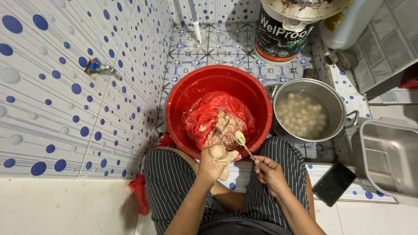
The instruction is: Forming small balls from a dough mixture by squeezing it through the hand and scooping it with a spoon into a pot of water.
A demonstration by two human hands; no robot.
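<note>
My left hand (214, 163) is closed around a lump of pale beige paste, and a round ball (217, 151) of it bulges out above the fist. My right hand (269, 171) pinches the handle of a metal spoon (241, 139), whose bowl points toward the ball. Both hands hover over the near rim of a red basin (183, 93). Inside the basin lies a red plastic bag (208, 115) with more of the beige paste (224, 127). To the right, a steel pot (331, 98) holds water and several pale balls (301, 115).
A blue-dotted tiled wall with a tap (96, 66) stands on the left. A black and white bucket (281, 35) and a white jug (348, 21) sit at the back. A dark phone (333, 183) and a clear plastic bin (387, 156) lie at the right.
</note>
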